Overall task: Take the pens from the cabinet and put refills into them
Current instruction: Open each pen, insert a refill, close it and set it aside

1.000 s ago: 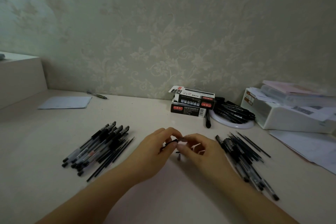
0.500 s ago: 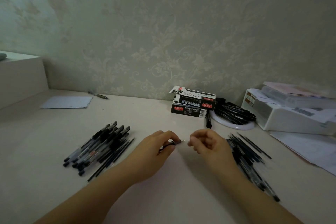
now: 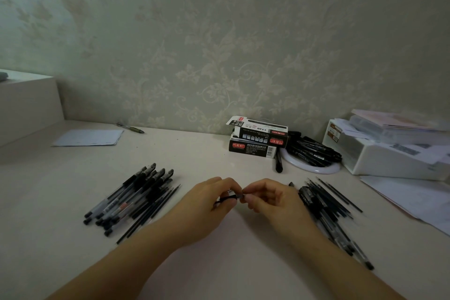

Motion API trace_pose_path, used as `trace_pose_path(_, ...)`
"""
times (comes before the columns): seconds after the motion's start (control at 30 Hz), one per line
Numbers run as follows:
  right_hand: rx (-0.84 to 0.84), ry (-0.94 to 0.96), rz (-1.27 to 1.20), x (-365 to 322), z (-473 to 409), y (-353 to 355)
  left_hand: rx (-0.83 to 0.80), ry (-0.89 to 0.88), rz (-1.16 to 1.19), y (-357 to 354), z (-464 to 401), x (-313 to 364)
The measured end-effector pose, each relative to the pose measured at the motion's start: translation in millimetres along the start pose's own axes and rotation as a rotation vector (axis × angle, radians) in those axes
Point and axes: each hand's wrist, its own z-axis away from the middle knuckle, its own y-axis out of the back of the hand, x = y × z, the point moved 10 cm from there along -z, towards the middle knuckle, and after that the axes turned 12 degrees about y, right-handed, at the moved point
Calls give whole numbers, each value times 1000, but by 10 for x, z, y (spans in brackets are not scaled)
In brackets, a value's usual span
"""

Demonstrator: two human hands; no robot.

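My left hand (image 3: pixel 209 204) grips a black pen (image 3: pixel 227 198) over the middle of the desk, its tip pointing right. My right hand (image 3: pixel 270 200) meets it there, finger and thumb pinching the pen's tip end. Most of the pen is hidden inside my left fist. A pile of black pens and thin refills (image 3: pixel 132 196) lies on the desk to the left of my hands. Another pile of pens and refills (image 3: pixel 326 204) lies to the right, partly under my right forearm.
Two stacked black refill boxes (image 3: pixel 258 140) stand by the wall, the top one open. A white round dish (image 3: pixel 314 153) heaped with black pens sits beside them. A white box with papers (image 3: pixel 389 151) fills the right. Loose paper (image 3: pixel 89 137) and a lone pen (image 3: pixel 131 127) lie far left.
My hands had come apart half a second ago, the left keeping the pen. The right hand has now moved back left and pinches the pen's tip.
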Motion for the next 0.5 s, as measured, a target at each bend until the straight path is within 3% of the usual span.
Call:
trace_pose_path(0.27,-31,4,15,12,7,-3,26,-50,-54,13,6,67)
trace_pose_path(0.5,-58,2,222,91,12,-49,36,-97,-81,-5,11,112)
